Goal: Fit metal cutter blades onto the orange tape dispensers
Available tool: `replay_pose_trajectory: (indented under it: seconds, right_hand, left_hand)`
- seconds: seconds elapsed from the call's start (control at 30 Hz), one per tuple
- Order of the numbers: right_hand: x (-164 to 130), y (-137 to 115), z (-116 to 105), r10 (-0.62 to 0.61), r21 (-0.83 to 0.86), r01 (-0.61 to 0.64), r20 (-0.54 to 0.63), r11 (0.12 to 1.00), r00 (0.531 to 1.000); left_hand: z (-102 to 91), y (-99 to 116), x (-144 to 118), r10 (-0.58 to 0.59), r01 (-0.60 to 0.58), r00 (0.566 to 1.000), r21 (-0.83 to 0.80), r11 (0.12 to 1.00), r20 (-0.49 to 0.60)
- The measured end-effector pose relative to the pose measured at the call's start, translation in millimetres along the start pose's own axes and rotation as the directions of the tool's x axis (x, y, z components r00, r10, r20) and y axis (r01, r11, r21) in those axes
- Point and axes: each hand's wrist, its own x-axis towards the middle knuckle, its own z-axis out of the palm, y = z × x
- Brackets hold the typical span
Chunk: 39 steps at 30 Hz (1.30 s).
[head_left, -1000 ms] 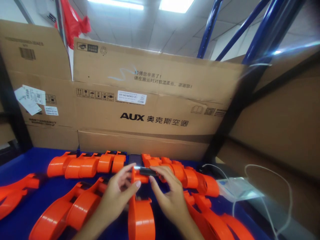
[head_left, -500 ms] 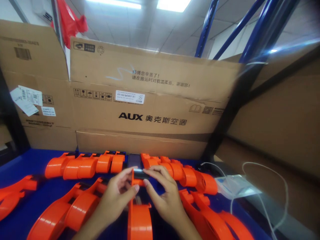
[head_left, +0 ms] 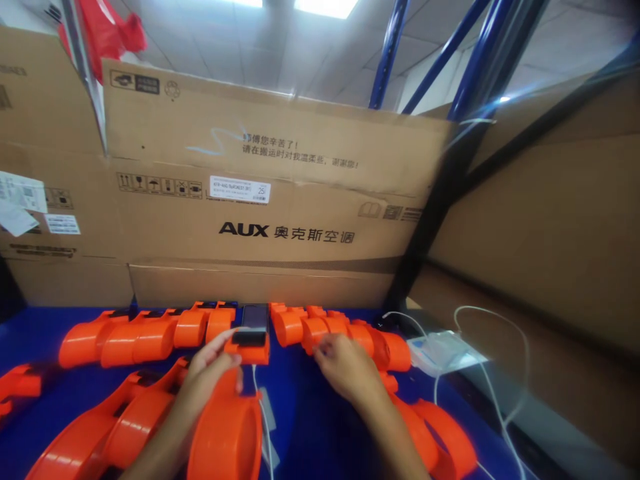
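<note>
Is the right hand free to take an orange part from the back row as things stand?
Probably yes: the right hand looks empty and lies right at the back row of orange parts, with nothing between them.

Two bare forearms come in from the near edge, one on the left and one on the right. No sleeve shows on either; each is uncovered from the frame edge to the wrist. The left hand [head_left: 210,370] wears no glove, ring, watch or band that can be seen. The right hand [head_left: 345,367] is likewise ungloved, its wrist plain. Both hands are slightly blurred, so the nails cannot be made out, and nothing else of the person is in view
</note>
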Motion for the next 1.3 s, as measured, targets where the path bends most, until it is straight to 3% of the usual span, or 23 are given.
replay_pose_trajectory:
  seconds: [0.13,0.37,0.67,0.97,1.3]
  right_hand:
    - [-4.6,2.3,4.1,0.043,-0.118,-0.038,0.045,0.992,0.998]
    - [-7.1,-5.1,7.2,-0.004,-0.188,0.027,0.119,0.982,0.993]
    - [-17.5,-16.0,9.0,-0.125,-0.186,0.160,0.187,0.969,0.975]
    - [-17.1,-19.1,16.7,-0.145,-0.209,0.187,0.200,0.960,0.969]
    - [-15.7,-19.6,11.1,-0.270,-0.104,0.300,0.235,0.948,0.934]
  left_hand:
    - [-0.6,-3.2,0.4,0.001,-0.002,1.000,0.024,1.000,0.001]
    - [1.7,-0.4,-1.6,0.022,-0.022,1.000,0.029,0.999,-0.002]
    - [1.1,-1.2,-1.6,0.014,-0.014,1.000,0.013,1.000,0.021]
    - [4.5,1.5,-4.4,0.000,0.000,1.000,0.027,1.000,0.012]
    - [5.3,-1.0,-1.6,0.003,-0.002,1.000,0.025,1.000,-0.012]
